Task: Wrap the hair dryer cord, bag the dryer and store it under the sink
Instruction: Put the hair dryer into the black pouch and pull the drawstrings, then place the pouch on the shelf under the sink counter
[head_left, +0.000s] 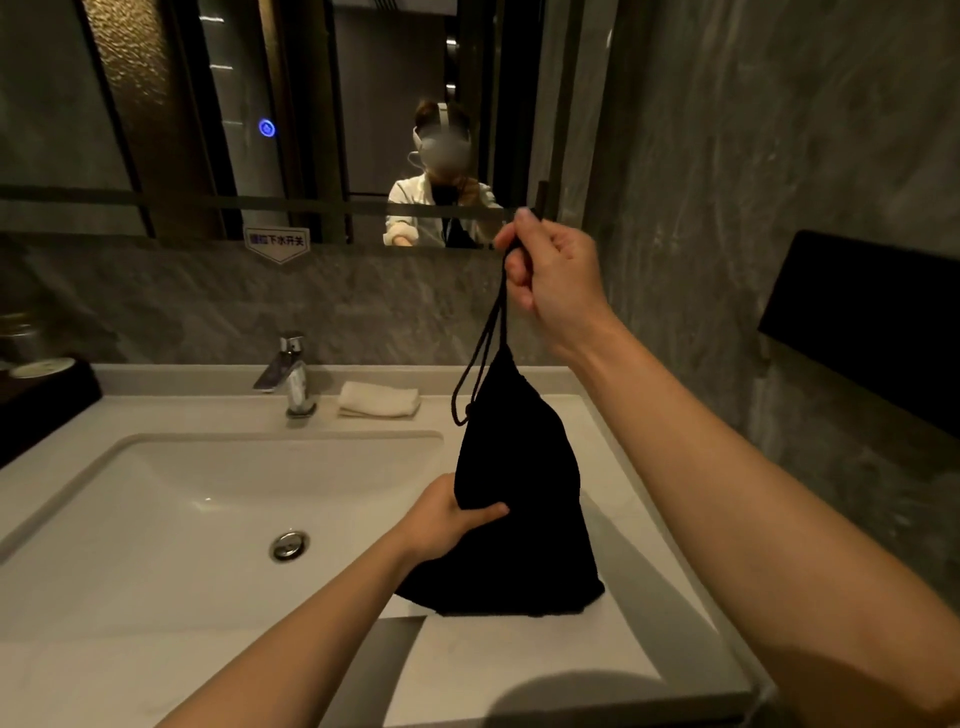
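Note:
A black drawstring bag (519, 493) stands on the white counter (545, 654) to the right of the basin, bulging and pulled closed at its top. The hair dryer is not visible; the bag hides whatever it holds. My right hand (556, 275) is raised above the bag and pinches the black drawstring (488, 332), which runs taut from the bag's neck up to my fingers. My left hand (447, 519) grips the bag's lower left side, thumb across the fabric.
The white sink basin (156, 519) with its chrome drain fills the left. A chrome faucet (291, 374) and a folded white cloth (379, 400) sit behind it. A black tray (41, 400) is at far left, a dark wall box (872, 322) at right, and a mirror above.

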